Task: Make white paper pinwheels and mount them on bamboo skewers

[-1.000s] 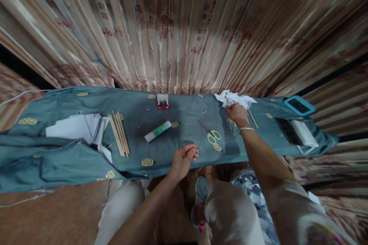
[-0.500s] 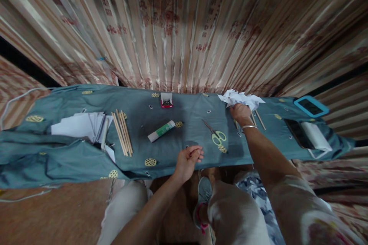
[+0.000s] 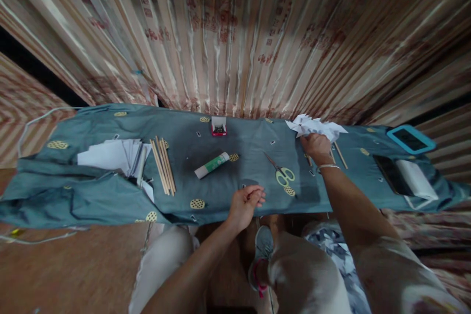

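At the right, several white paper pinwheels [image 3: 333, 130] lie bunched on the cloth, with wooden sticks [image 3: 341, 155] running out from under them. My right hand [image 3: 317, 148] reaches to their near edge, fingers bent and closed around one pinwheel, its stick showing below the hand; the fingertips are partly hidden. Over the table's front edge hovers my left hand [image 3: 247, 203], its fingers curled together and nothing visible in them. Nearest to it are green-handled scissors [image 3: 282, 172], slightly blades-apart, and a green and white glue stick [image 3: 212, 165].
A small red box of dark pins [image 3: 219, 130] stands open at the back. Loose sticks [image 3: 164, 167] and white paper sheets [image 3: 110, 154] lie to the left on the green tablecloth [image 3: 184, 122]. At the right are a blue-framed tablet [image 3: 411, 139], a dark phone [image 3: 393, 175] and a white packet [image 3: 417, 179].
The whole view has shifted, so the table and things sit a little farther right. Both hands keep nearly the same pose and place over the table.
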{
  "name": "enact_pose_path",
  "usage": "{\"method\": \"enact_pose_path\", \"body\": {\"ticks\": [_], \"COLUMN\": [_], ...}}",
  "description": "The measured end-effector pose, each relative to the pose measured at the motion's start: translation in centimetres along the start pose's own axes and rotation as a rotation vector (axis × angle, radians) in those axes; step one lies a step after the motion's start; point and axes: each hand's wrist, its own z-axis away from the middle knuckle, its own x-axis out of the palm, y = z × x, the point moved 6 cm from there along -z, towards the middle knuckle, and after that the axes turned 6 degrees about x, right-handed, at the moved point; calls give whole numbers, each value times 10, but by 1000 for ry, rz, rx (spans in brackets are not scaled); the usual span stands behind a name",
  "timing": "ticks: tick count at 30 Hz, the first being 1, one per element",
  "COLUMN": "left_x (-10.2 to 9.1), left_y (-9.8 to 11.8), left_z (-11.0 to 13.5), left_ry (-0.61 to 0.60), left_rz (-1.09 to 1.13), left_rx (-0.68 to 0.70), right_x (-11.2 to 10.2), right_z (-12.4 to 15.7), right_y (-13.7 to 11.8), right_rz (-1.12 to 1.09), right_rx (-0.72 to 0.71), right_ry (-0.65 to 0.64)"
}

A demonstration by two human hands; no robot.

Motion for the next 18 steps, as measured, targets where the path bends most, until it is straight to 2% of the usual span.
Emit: {"method": "enact_pose_path", "body": {"ticks": [3,6,8,12,15,18], "left_x": [-1,-4,-5,-8,-11,-15], "left_y": [0,2,5,12,17,22], "left_z": [2,4,6,12,18,24], "left_ry": [3,3,1,-1,-3,-6], "left_rz": [9,6,0,-13,-19,-21], "left_rx": [-18,-13,7,45,61,66], "right_x": [-10,-24,-33,-40,-37,-33], "right_z": [10,33,58,120,157,182], "right_y": [-7,-27,-47,-92,-120,-146], "right_rz": [27,-1,-104,-339,-502,-603], "right_rx": [-1,-38,-70,-118,-111,-164], "right_ry": [-21,-12,26,-8,-84,-157]}}
